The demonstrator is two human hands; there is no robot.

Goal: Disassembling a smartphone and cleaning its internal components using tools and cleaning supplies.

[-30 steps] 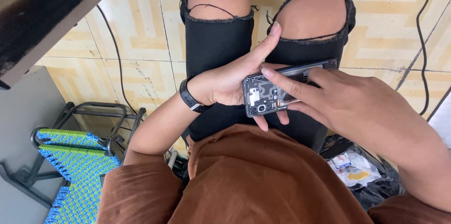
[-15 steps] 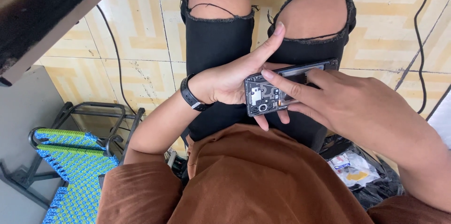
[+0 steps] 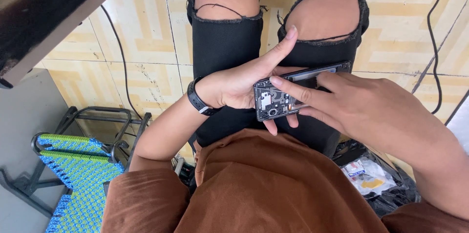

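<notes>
An opened phone [image 3: 273, 100] with its back cover off, showing circuit parts and camera lenses, lies over my lap. My left hand [image 3: 239, 82], with a black band on the wrist, cradles it from beneath and the left, the thumb stretched up along its far edge. My right hand [image 3: 361, 101] comes in from the right and holds the phone's right part, its forefinger laid across the exposed inside. My knees in torn black trousers [image 3: 224, 42] are under the phone.
A yellow patterned tiled floor [image 3: 141, 27] lies below. A blue and green woven chair [image 3: 73, 174] stands at lower left. A dark table edge [image 3: 44, 13] juts in at upper left. Black cables [image 3: 435, 42] run across the floor. A black bag with wrappers [image 3: 371, 177] sits at lower right.
Hardly anything has changed. My right forefinger has shifted slightly over the phone's exposed inside; both hands keep their hold.
</notes>
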